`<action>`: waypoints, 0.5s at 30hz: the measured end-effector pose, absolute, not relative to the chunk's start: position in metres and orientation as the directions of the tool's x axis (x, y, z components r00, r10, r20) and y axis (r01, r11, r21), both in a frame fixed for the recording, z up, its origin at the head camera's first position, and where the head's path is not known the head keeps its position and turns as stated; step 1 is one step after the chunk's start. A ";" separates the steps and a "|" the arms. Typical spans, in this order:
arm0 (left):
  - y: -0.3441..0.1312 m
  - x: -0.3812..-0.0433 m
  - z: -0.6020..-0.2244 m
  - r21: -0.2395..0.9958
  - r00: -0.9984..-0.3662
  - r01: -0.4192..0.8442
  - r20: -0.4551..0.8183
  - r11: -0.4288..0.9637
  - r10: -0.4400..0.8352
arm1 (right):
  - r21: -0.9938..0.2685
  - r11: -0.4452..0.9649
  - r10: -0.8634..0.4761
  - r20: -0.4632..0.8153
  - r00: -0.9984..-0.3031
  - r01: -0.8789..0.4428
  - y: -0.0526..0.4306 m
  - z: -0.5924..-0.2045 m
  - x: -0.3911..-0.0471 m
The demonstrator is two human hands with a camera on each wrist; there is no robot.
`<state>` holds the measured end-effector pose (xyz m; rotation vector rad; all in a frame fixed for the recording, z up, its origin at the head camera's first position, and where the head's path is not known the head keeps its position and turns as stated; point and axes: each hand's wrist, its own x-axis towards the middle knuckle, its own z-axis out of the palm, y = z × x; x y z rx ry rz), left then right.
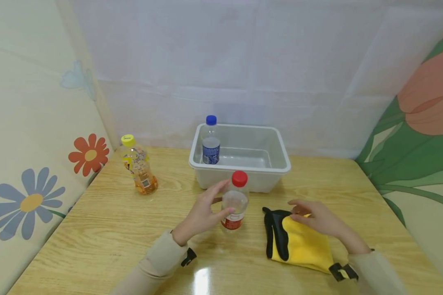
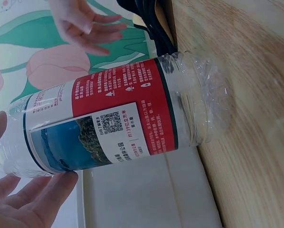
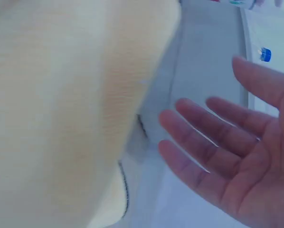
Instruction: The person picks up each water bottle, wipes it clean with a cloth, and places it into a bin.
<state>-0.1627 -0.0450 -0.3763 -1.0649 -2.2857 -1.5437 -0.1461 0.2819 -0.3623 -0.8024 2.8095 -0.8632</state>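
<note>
In the head view, my left hand (image 1: 203, 213) holds a clear plastic bottle (image 1: 234, 205) with a red cap and a red-and-white label, thumb on one side and fingers on the other. The left wrist view shows the bottle's label (image 2: 104, 114) close up and its base near the wooden table. My right hand (image 1: 315, 217) hovers over or touches a folded yellow and black cloth item (image 1: 304, 241); which one cannot be told. In the right wrist view, its fingers (image 3: 203, 142) are spread and relaxed, holding nothing, beside the blurred yellow fabric (image 3: 71, 104).
Behind the red-capped bottle stands a grey-white plastic bin (image 1: 240, 178). Inside its left end is a blue-capped bottle (image 1: 211, 149). A yellow-capped bottle with amber liquid (image 1: 139, 170) stands at the left of the wooden table (image 1: 107, 237). Fabric screens surround the back and sides.
</note>
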 end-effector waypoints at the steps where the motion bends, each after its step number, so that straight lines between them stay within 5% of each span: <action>1: -0.045 -0.163 -0.377 0.734 -0.726 0.648 0.515 0.204 0.456 | -0.561 0.706 -0.477 0.073 -0.876 -0.432 0.281 -0.360 -0.148; 7: -0.045 -0.163 -0.377 0.731 -0.726 0.650 0.517 0.208 0.454 | -0.786 0.589 -0.264 0.029 -0.964 -0.185 0.277 -0.351 -0.162; 15: -0.047 -0.163 -0.376 0.726 -0.718 0.660 0.533 0.194 0.448 | -0.939 0.343 -0.178 -0.043 -0.983 -0.020 0.272 -0.347 -0.182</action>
